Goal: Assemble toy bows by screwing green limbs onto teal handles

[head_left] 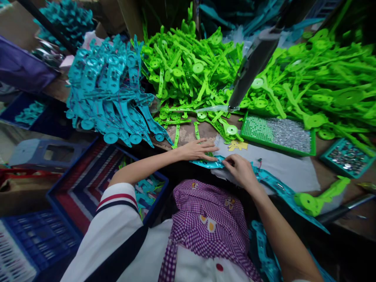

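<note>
Teal plastic part (202, 163), pinned under spread left grip (197, 150) and pinched by right grip (239, 167), should stay flat on bench (185, 135).

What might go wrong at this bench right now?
The stack of teal parts overhangs the bench edge and might slide off. The open tray of tiny metal pieces sits near the right hand; a nudge may spill it. The hanging tool dangles just beyond the left hand pressing the teal part, and could be bumped.
</note>
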A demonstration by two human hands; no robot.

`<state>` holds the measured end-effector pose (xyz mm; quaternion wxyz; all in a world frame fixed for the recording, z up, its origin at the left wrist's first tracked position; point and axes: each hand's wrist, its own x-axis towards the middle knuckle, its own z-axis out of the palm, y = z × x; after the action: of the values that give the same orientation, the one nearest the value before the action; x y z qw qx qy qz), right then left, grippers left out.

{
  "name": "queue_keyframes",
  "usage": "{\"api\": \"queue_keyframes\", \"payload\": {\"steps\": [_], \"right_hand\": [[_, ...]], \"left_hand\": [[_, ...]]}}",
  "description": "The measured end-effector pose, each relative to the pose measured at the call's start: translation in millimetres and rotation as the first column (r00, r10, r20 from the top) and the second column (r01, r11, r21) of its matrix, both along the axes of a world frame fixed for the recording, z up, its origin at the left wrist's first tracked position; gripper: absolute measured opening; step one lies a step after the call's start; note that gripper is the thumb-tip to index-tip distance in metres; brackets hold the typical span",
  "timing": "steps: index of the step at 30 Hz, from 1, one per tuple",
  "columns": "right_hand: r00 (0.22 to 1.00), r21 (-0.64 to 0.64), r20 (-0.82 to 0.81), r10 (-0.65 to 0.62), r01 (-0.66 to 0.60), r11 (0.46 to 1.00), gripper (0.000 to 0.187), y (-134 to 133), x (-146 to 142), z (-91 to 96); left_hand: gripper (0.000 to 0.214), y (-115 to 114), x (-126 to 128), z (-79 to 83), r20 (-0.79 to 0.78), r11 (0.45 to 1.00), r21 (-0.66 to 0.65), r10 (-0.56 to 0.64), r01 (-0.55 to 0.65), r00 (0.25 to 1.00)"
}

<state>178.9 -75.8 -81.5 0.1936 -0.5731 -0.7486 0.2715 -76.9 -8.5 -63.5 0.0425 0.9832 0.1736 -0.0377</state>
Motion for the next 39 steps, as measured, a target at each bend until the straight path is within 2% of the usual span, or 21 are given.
{"api": "queue_keyframes", "payload": {"steps": [3, 9, 13, 17, 19, 22, 29, 39], "right_hand": [[0.993, -0.052, 0.069, -0.099, 0.103, 0.993, 0.026, 4.5, -4.7, -1.4], [0.961, -0.055, 0.249, -0.116, 0.134, 0.989, 0.021, 7.2, -12.0, 2.0], [0.968, 0.057, 0.205, -0.144, 0.135, 0.989, 0.026, -1.2, -2.4, 4.0], [0.978, 0.118, 0.133, -0.163, 0.148, 0.982, 0.034, -10.7, 16.7, 1.5], [0.975, 0.114, 0.129, -0.179, 0.165, 0.980, 0.036, -13.6, 23.8, 0.3], [0.964, 0.099, 0.157, -0.215, 0.201, 0.975, 0.036, -15.4, 27.6, -0.3], [0.901, 0.022, 0.331, -0.280, 0.289, 0.957, 0.036, -10.5, 19.8, -4.7], [0.869, -0.086, 0.470, -0.153, 0.218, 0.972, 0.030, -3.0, 10.6, 9.2]], "left_hand": [[0.063, -0.9, 0.9, -0.9, -0.003, 1.000, 0.008, 0.001, -0.001, 1.000], [0.061, -0.8, 2.3, -1.9, 0.025, 1.000, 0.018, -0.023, 0.023, 0.999], [0.062, -0.7, 1.9, -2.5, 0.095, 1.000, 0.016, -0.028, 0.027, 0.995], [0.062, -1.2, 2.0, -1.9, 0.024, 1.000, -0.003, -0.021, 0.021, 0.999], [0.062, -1.3, 2.0, -1.8, 0.003, 1.000, -0.004, -0.023, 0.023, 1.000], [0.062, -1.4, 1.6, -1.7, 0.054, 0.999, 0.001, -0.033, 0.033, 0.998], [0.062, -2.0, 2.3, -0.9, 0.072, 1.000, 0.002, -0.011, 0.010, 0.997], [0.060, 0.2, 0.3, -5.8, 0.154, 0.997, 0.047, -0.072, 0.066, 0.985]]}}
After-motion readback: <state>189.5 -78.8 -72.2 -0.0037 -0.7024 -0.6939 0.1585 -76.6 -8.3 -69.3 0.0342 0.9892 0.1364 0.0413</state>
